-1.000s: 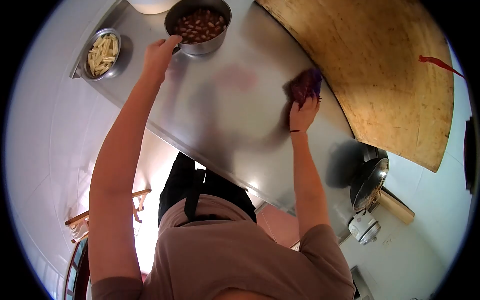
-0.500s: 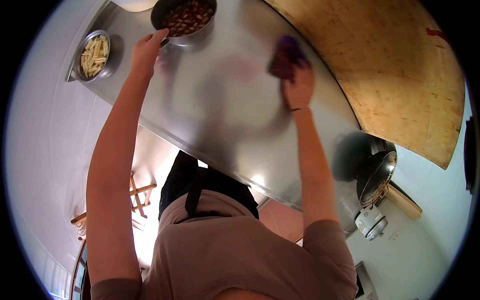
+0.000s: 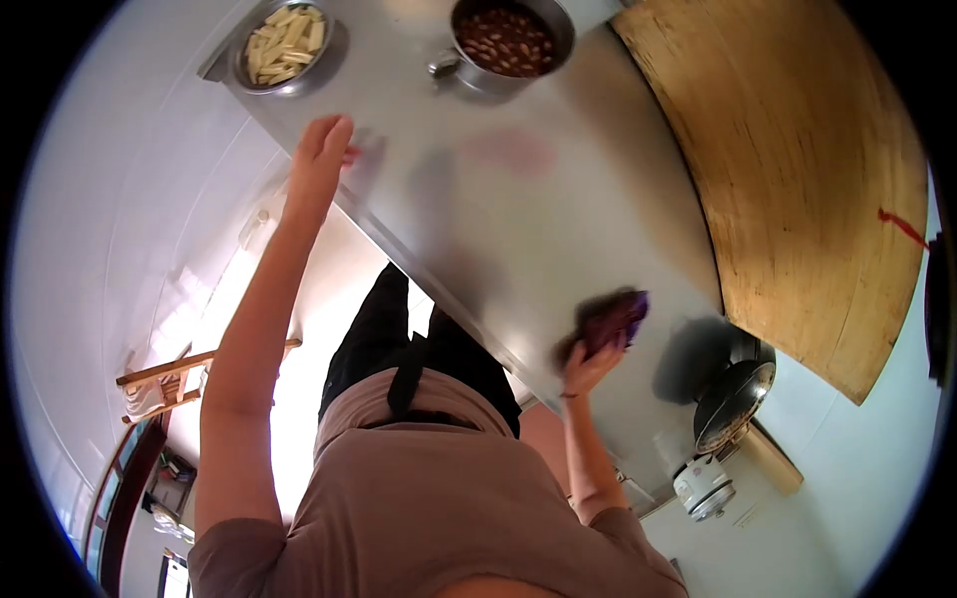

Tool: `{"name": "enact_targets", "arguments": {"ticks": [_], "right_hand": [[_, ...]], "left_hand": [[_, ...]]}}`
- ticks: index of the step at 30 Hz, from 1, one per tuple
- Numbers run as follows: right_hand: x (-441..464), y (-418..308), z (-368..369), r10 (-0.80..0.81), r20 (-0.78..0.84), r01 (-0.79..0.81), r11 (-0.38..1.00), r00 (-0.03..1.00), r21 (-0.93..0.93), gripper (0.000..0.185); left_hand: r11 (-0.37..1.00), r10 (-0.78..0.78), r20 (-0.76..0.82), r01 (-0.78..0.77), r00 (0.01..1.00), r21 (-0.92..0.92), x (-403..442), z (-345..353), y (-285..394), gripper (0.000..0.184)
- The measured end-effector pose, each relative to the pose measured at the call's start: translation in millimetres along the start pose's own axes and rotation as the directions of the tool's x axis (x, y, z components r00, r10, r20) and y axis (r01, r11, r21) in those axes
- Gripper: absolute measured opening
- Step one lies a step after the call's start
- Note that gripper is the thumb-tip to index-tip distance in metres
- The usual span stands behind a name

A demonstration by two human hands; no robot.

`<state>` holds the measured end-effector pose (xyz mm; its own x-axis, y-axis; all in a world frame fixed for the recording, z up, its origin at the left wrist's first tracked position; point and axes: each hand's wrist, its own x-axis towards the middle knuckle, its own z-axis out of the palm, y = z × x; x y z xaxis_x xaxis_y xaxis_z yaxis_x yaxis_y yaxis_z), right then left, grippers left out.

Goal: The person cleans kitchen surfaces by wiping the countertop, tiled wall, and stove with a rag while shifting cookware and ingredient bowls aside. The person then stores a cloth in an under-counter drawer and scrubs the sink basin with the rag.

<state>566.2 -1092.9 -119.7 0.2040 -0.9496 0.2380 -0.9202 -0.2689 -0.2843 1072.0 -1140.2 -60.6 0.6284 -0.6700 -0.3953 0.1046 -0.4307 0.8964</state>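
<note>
On the metal counter (image 3: 558, 219), a purple cloth (image 3: 612, 321) lies bunched, gripped by the fingers of the right hand (image 3: 588, 369), left of the black wok (image 3: 735, 404). The left hand (image 3: 321, 159), fingers open and extended, hovers by the edge, below a bowl (image 3: 239, 65) of pale sticks and a pot (image 3: 498, 83) of beans (image 3: 505, 42).
</note>
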Motion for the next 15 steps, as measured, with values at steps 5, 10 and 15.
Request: {"name": "enact_targets", "arguments": {"ticks": [5,10,15], "right_hand": [[-2,-119,15,-0.118,0.234,0.11,0.993,0.965,0.047,0.059],[35,-184,40,-0.298,0.288,0.282,0.954,0.91,0.099,0.06],[92,-280,89,-0.388,0.271,0.355,0.92,0.881,0.165,0.055]], "left_hand": [[0.983,-0.16,-0.137,0.144,0.978,-0.117,-44,-73,-28,0.035],[0.961,-0.231,-0.244,0.181,0.942,-0.21,-41,-117,-45,0.033],[0.958,-0.199,-0.255,0.133,0.946,-0.255,11,-135,-42,0.038]]}}
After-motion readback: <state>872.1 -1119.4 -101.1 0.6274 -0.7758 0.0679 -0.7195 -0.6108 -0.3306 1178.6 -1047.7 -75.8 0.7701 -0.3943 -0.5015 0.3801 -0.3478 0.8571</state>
